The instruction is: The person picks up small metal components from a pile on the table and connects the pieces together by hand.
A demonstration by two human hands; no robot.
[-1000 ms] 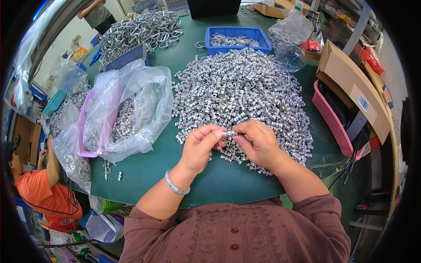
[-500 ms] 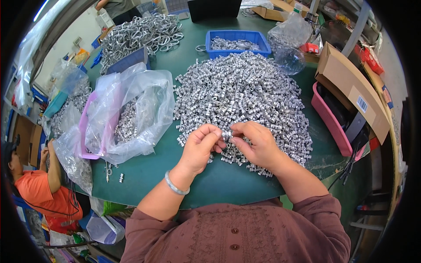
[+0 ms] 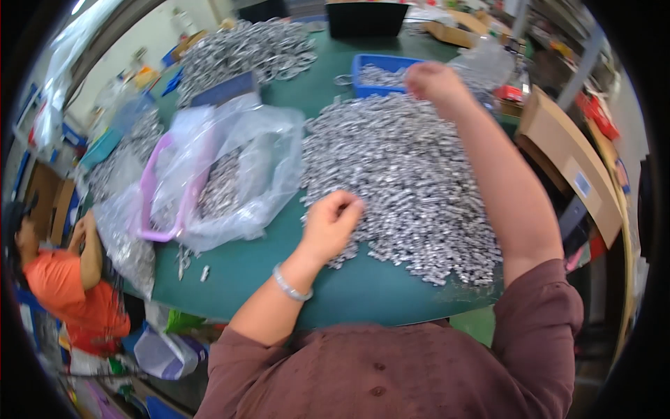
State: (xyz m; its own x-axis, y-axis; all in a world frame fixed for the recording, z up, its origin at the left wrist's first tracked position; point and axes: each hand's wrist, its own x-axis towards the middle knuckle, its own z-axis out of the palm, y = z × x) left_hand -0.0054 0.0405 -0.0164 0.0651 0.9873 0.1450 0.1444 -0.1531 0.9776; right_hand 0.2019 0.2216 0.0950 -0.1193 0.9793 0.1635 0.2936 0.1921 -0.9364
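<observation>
My left hand (image 3: pixel 329 227) hovers at the near left edge of a big heap of small silvery metal ring-shaped parts (image 3: pixel 412 167). Its thumb and fingers are curled together; anything between them is hidden. A pale bangle circles that wrist. My right arm reaches far across the heap. The right hand (image 3: pixel 436 80), smeared by motion, is over the right rim of a blue plastic tray (image 3: pixel 377 91), which contains more small metal pieces (image 3: pixel 380 75). What its fingers do or hold does not show.
Left of the heap, a pink basket (image 3: pixel 148 202) lined with clear plastic (image 3: pixel 262 202) holds metal parts. Larger metal rings (image 3: pixel 244 52) pile up at the back left. A cardboard box (image 3: pixel 569 164) stands right. At far left sits a person in an orange shirt (image 3: pixel 77 290).
Both hands were together over the near heap, fingering a small metal part. The right hand has gone up and away to the blue tray; the left stays near the heap. The view has shifted slightly.
</observation>
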